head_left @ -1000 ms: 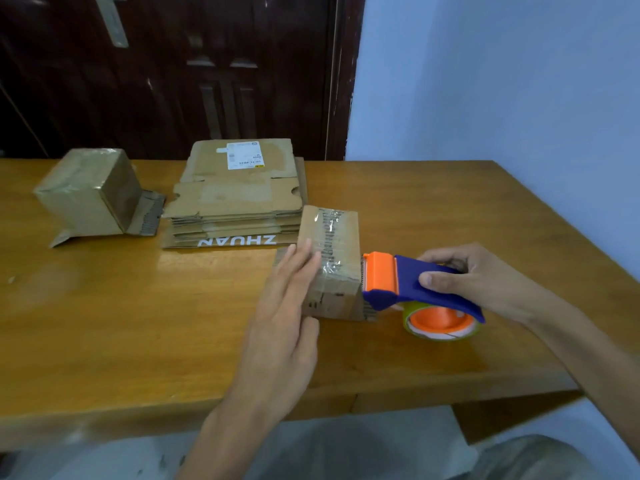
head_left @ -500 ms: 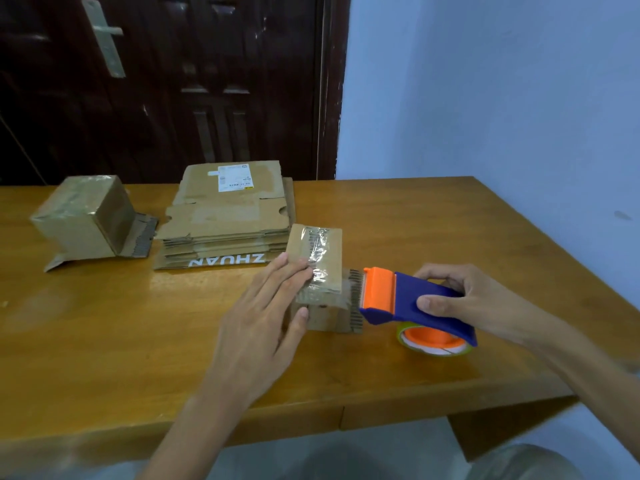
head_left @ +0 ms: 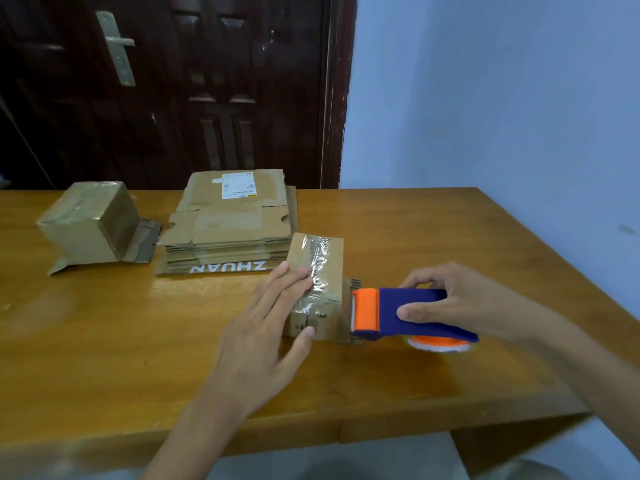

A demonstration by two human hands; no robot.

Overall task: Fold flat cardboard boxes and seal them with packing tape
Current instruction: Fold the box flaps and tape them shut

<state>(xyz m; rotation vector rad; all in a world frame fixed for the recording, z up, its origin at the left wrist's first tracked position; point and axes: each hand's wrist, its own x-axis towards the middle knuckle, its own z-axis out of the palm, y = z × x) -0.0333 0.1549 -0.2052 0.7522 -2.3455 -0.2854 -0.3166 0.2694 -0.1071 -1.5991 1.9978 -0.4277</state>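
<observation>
Where the wooden table comes nearest, the left hand is laid with straight fingers flat on the taped top of a small cardboard box, while the right hand is clamped round a blue-and-orange tape dispenser set against the box's right end. The box is judged light, thin-walled and easily crushed or slid, best steadied by flat pressure from above. Farther back are listed a stack of flat cardboard boxes and a sealed box.

A plain home room: dark wooden door, pale blue wall, wooden table.
</observation>
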